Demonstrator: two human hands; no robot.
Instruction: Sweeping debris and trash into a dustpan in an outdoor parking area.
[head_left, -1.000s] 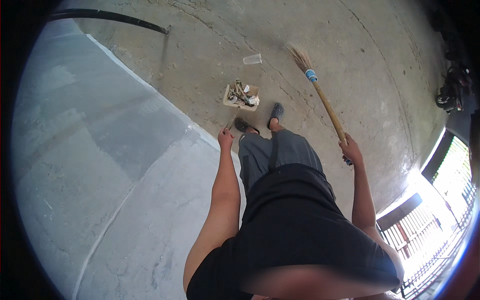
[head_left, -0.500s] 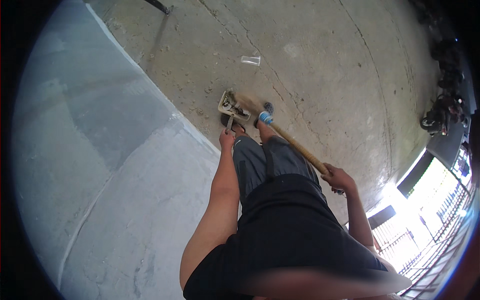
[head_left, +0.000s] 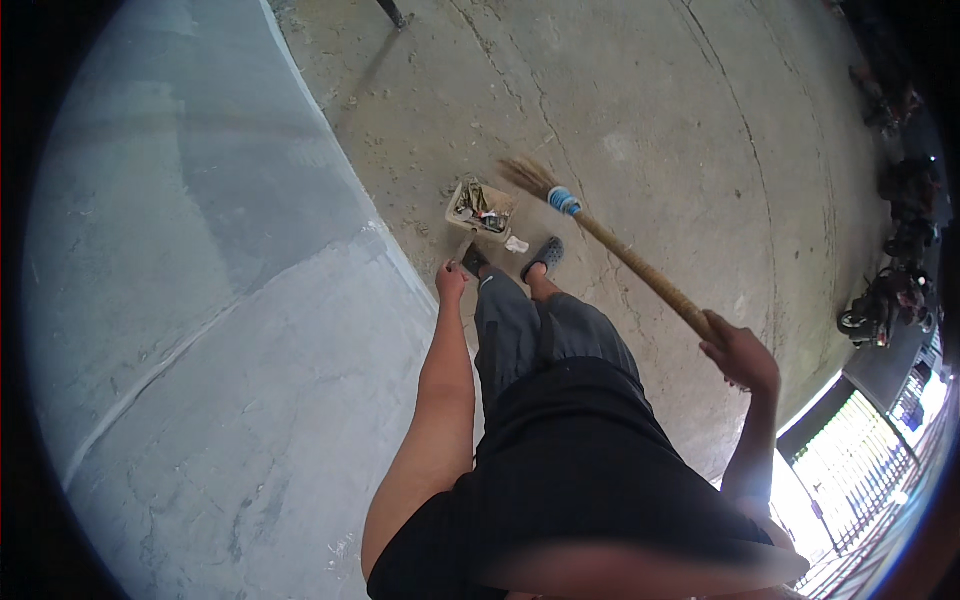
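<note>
My right hand (head_left: 742, 352) is wrapped around the end of a long broom (head_left: 640, 262) with a straw-coloured handle and a blue binding. Its brown bristles (head_left: 527, 175) are just above and right of a cream dustpan (head_left: 452, 222) shaped like an open box. Mixed litter (head_left: 480, 205) lies inside the dustpan. My left hand (head_left: 452, 281) is closed on the dustpan's short handle (head_left: 464, 250), low by my left foot. A small crumpled white scrap (head_left: 517, 244) rests on the floor between the dustpan and my right shoe.
A grey clog (head_left: 543, 259) shows on my right foot. The smooth grey raised slab (head_left: 230, 330) runs along my left, with a pale edge. Cracked concrete floor (head_left: 680, 150) spreads ahead and right. Motorcycles (head_left: 885, 308) stand far right, near a bright barred gate (head_left: 850, 460).
The broom has swung outward, its bristles leaving the dustpan, and my right hand has moved right. A clear plastic piece no longer shows on the floor ahead; a white scrap shows beside the dustpan.
</note>
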